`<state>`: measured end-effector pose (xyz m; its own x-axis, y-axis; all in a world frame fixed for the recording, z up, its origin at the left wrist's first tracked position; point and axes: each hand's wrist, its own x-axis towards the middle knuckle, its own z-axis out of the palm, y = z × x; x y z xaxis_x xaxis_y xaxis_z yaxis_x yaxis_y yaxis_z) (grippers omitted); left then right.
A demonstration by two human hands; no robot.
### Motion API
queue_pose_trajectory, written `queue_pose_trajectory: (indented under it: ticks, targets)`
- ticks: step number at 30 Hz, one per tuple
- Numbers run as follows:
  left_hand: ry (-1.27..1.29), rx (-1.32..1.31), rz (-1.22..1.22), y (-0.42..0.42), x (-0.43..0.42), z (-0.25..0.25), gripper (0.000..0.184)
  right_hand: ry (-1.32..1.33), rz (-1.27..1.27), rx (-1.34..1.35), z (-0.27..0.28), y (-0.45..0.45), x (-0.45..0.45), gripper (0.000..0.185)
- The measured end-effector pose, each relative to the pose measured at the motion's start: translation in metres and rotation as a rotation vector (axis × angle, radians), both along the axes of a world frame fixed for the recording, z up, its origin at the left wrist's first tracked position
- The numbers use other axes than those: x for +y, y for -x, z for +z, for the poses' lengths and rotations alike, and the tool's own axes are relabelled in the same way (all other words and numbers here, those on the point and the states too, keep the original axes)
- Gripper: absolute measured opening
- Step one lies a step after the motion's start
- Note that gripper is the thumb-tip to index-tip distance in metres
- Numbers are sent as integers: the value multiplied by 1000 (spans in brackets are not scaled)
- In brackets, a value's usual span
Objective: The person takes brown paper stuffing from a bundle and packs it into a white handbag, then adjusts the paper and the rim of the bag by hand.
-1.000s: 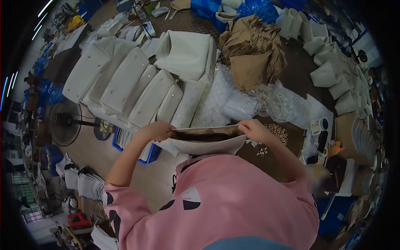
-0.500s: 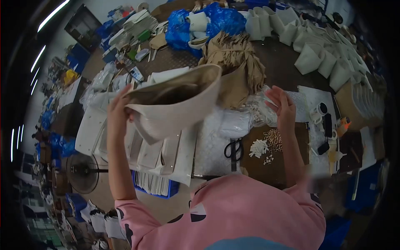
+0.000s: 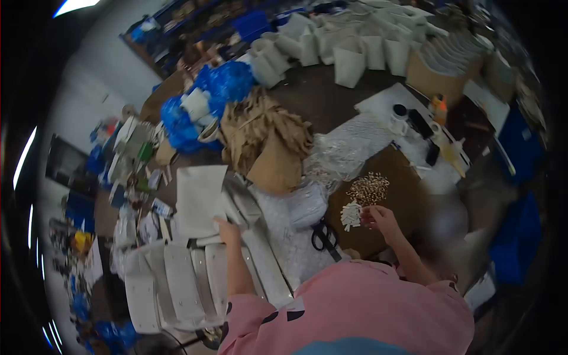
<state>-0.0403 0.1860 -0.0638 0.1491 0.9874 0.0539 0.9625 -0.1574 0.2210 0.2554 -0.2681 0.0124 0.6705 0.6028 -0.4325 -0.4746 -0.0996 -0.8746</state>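
My left hand (image 3: 227, 229) is closed on the lower right edge of a white bag panel (image 3: 200, 198), which lies over other white pieces. Below it, white bags with metal studs (image 3: 182, 284) stand in a row. My right hand (image 3: 378, 221) is beside a pile of small white strips (image 3: 351, 215), its fingers bent; whether anything is between them is too small to tell. A heap of small gold-coloured metal parts (image 3: 368, 188) lies just above that pile on a brown board (image 3: 402, 207). Black-handled scissors (image 3: 325, 236) lie left of the board.
A stack of brown pieces (image 3: 266, 139) and blue plastic bags (image 3: 231, 83) stand at the back. Clear plastic wrap (image 3: 349, 148) lies mid-table. Many white bags (image 3: 349, 59) line the far side. Bottles and a mug (image 3: 398, 124) stand at the right.
My left hand has lowered the white bag onto the pile at the left. My right hand has come down to the small strips. The head view has turned to the right.
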Motion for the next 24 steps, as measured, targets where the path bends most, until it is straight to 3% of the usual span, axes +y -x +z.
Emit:
queue_pose_trajectory:
  ticks: [4,7,10,12,14,17,20,24]
  targets:
    - [160,-134,3,-5,37,10,71,1,-131,-96,-9,10,-19,33]
    - [43,45,-132,-8,49,9,70,11,-236,-103,-9,23,-24,33]
    - [196,122,-112,-22,76,7,63,43,-299,-147,2,36,-30,34]
    - [159,-179,-301,-42,59,38,50,60,-302,-108,-2,33,-32,34]
    - [366,-555,-233,-95,-13,116,44,63,-278,-125,-10,17,-42,34]
    - [-11,-543,-607,-138,-10,85,45,83,-261,-145,-10,-30,-43,33]
    - [-235,-455,-686,-193,-17,77,55,42,-221,-189,4,-97,-36,33]
    - [-98,-127,-543,-262,-31,86,73,-105,-110,-310,34,-210,-25,33]
